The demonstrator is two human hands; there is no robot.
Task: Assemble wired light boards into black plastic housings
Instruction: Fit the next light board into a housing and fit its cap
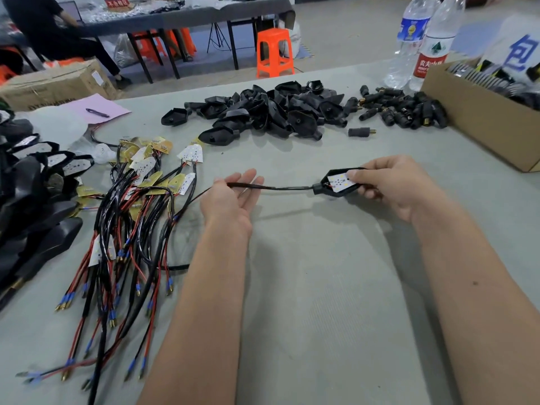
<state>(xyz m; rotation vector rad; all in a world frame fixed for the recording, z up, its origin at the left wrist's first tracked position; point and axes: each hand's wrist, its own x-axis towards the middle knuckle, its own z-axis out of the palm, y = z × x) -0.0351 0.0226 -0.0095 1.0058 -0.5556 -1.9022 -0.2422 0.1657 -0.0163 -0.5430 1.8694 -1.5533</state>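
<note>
My right hand [388,185] grips a black plastic housing [336,190] with a white light board [339,181] lying inside it, my thumb pressing on the board. A black sleeved wire [280,187] runs left out of the housing's neck. My left hand [233,197] lies palm up with relaxed fingers, the wire resting across them. Several loose wired light boards [140,206] with red and black leads lie in a heap at the left. A pile of empty black housings [263,112] sits at the back centre.
Finished assemblies [38,194] are stacked at the far left. Black connectors [400,111] lie beside a cardboard box [485,118] at the right. Two water bottles [418,42] stand behind it. A pink sheet with a pen [98,112] lies at back left. A seated person [43,27] is beyond the table.
</note>
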